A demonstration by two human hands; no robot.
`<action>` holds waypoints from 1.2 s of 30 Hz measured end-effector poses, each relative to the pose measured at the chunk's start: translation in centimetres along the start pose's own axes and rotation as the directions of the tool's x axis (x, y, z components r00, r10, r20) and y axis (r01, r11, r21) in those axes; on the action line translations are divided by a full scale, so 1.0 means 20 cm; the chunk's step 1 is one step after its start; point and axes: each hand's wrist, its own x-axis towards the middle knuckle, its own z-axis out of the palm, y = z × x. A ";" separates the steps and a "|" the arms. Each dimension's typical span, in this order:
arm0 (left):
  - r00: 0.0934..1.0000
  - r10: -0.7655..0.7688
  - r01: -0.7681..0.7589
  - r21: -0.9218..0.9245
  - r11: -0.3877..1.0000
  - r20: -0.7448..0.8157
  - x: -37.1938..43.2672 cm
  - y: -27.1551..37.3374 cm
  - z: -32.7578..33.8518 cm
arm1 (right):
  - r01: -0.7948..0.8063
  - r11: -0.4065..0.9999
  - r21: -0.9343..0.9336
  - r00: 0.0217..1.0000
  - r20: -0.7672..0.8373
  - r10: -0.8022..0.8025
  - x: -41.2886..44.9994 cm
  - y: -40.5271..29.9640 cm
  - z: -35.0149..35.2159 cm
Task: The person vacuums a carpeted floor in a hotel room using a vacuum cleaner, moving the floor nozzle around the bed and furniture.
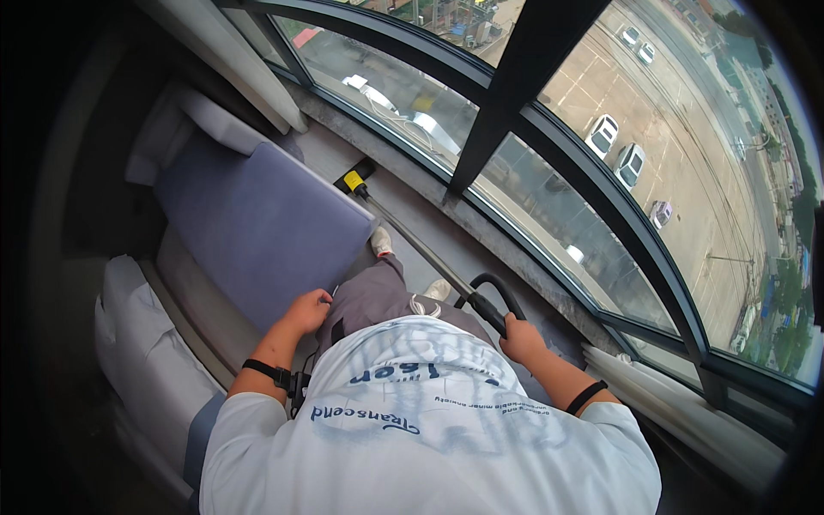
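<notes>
My right hand (523, 338) is closed around the black handle of a vacuum cleaner wand (425, 252), where a curved black hose (499, 283) joins it. The metal tube slants away towards the upper left. At its far end a black floor head with a yellow joint (354, 181) rests on the floor between the chaise sofa and the window ledge. My left hand (309, 310) hangs beside my left thigh, near the edge of the purple-grey sofa seat (257, 212). Its fingers are bent, and whether anything small lies in them cannot be made out.
A stone window ledge (515, 254) runs along tall black-framed windows on the right. Curtains hang at the top left (238, 58) and lower right (682, 412). A bed with white bedding (148, 341) stands at the left. My shoes (381, 241) are on the floor beside the sofa and wand.
</notes>
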 end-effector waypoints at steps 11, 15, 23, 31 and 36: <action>0.989 0.106 -0.109 0.022 0.994 0.106 0.11 0.17 -0.02 | -0.053 0.992 0.119 0.996 0.081 0.044 -0.29 0.02 0.04; 0.943 0.220 -0.268 0.175 0.948 0.249 0.18 0.42 0.03 | 0.001 0.977 0.214 1.000 0.019 -0.005 -0.22 -0.07 -0.09; 0.823 -0.175 0.298 -0.147 0.943 0.541 0.80 0.53 0.53 | -0.069 0.977 0.201 0.998 0.015 0.067 -0.28 -0.23 -0.15; 0.767 -0.143 0.637 -0.714 0.291 0.626 1.09 0.51 0.93 | -0.140 0.985 0.098 0.983 0.130 0.127 -0.32 -0.40 -0.25; 0.750 -0.445 0.636 -0.718 0.283 0.489 1.06 0.66 0.93 | -0.104 0.994 0.044 0.987 0.128 0.098 -0.33 -0.44 -0.37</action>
